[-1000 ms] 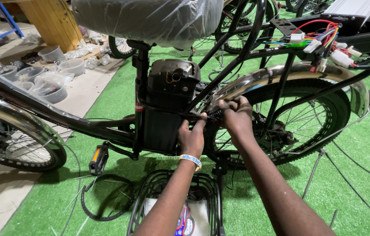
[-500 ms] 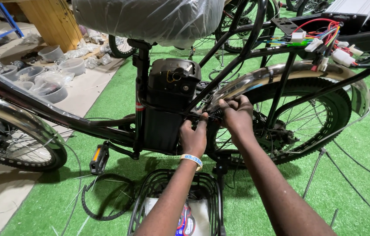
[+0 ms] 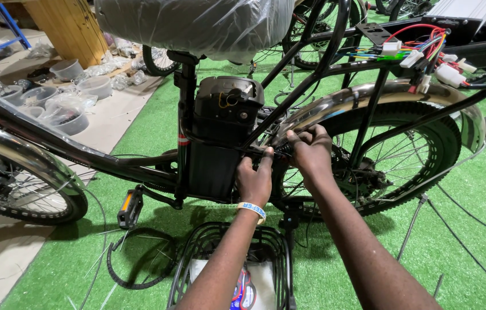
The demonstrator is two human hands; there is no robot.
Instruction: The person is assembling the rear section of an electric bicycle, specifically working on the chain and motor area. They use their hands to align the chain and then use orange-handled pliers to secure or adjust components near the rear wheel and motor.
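Observation:
A black electric bicycle stands on green turf, its saddle point(image 3: 197, 23) wrapped in clear plastic. A black battery box point(image 3: 223, 132) sits behind the seat tube. My left hand point(image 3: 254, 178), with a pale wristband, presses its fingertips to the frame tube just right of the battery. My right hand point(image 3: 310, 152) is closed around a thin black cable or tie at the same spot, beside the chrome rear mudguard point(image 3: 363, 95). The rear wheel point(image 3: 409, 155) lies behind both hands. What the fingers pinch is too small to make out.
A bundle of coloured wires with white plugs point(image 3: 421, 49) hangs off the rear rack. A black wire basket point(image 3: 271, 241) lies on the turf under my arms, next to a loose black cable loop point(image 3: 140, 270). Plastic tubs point(image 3: 65, 109) sit far left. A pedal point(image 3: 130, 208) hangs low.
Both hands stay at the same point on the frame; the fingers have shifted only slightly. The bicycle has not moved.

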